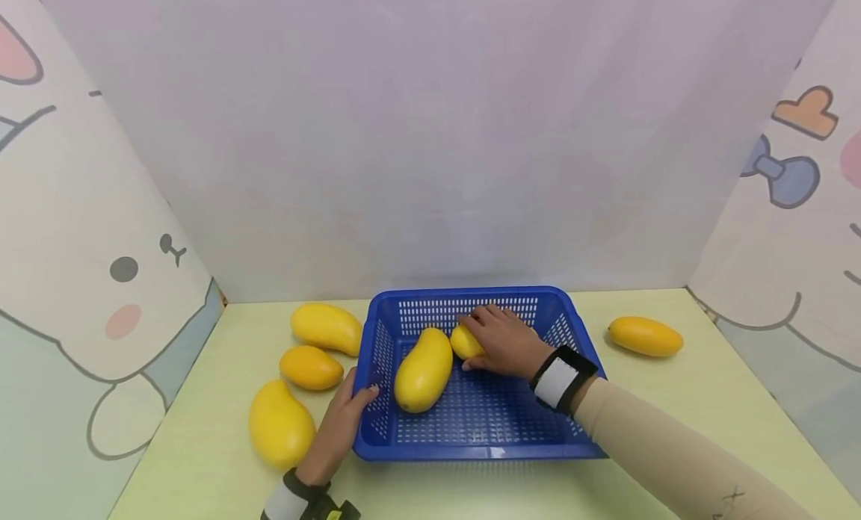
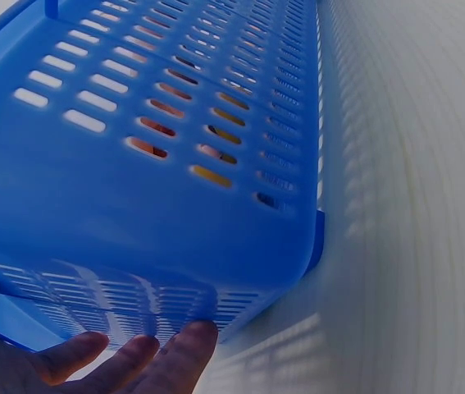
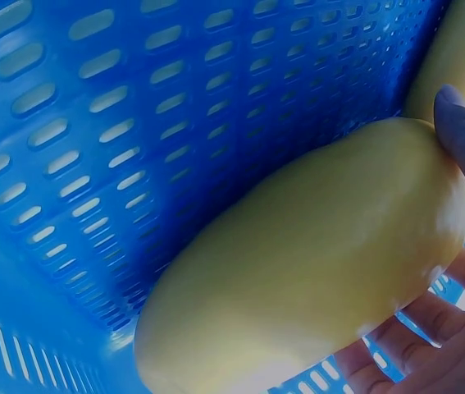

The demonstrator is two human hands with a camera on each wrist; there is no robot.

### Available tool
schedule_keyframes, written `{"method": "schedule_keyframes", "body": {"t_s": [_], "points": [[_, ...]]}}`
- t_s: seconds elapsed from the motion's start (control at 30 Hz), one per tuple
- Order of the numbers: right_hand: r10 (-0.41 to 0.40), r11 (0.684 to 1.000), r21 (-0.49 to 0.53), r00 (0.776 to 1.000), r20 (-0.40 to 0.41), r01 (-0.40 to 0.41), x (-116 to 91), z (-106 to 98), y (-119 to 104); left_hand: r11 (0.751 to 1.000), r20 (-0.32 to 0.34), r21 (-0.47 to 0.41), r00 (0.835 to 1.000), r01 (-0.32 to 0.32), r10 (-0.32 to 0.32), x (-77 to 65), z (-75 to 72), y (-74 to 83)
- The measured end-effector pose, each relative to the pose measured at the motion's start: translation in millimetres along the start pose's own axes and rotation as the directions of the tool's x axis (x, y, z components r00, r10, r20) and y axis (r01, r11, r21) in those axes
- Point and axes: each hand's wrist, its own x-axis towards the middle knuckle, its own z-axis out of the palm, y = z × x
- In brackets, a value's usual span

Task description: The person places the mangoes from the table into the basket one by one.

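Note:
A blue plastic basket (image 1: pixel 471 452) with slotted walls stands on the table. My left hand (image 1: pixel 341 423) grips its left side, thumb over the rim and fingers against the outer wall, as the left wrist view also shows. Inside, my right hand (image 1: pixel 507 344) holds a yellow mango (image 3: pixel 298 263) near the back wall, its thumb on one side and its fingers around the other; the hand hides much of this fruit in the head view. Another yellow mango (image 1: pixel 424 370) lies in the basket, just left of the held one.
Left of the basket lie three more mangoes: a long one (image 1: pixel 326 328) at the back, a small orange-yellow one (image 1: pixel 312 367) and a larger one (image 1: pixel 281 424) by my left forearm. A slim orange-yellow mango (image 1: pixel 646 336) lies to the right. A pale curtain (image 1: pixel 437 146) hangs behind the table.

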Motion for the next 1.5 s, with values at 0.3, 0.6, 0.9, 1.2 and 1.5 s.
{"method": "schedule_keyframes", "body": {"t_s": [0.3,0.6,0.9,1.2,1.5], "points": [[0.004,1.0,-0.008,1.0,0.03,-0.004,-0.2,0.3,-0.4,1.0,0.001,-0.01,1.0,-0.012,0.012,-0.9,-0.5,-2.2],[0.017,1.0,-0.013,0.999,0.031,-0.017,0.1,-0.1,0.3,1.0,0.007,-0.006,1.0,-0.01,0.01,-0.1,-1.0,-0.5],[0.017,1.0,-0.021,1.0,0.004,-0.017,-0.5,-2.4,0.5,1.0,0.001,-0.012,1.0,-0.014,0.014,0.7,-1.2,-2.1],[0.036,0.999,-0.011,0.997,-0.069,-0.036,0.9,-5.2,0.3,0.999,0.003,-0.023,1.0,-0.028,0.028,0.0,-0.9,-4.1],[0.024,1.0,0.002,0.992,-0.124,-0.024,1.8,-13.5,2.1,1.0,-0.005,-0.004,1.0,-0.013,0.013,1.0,-0.6,-3.0]]}}
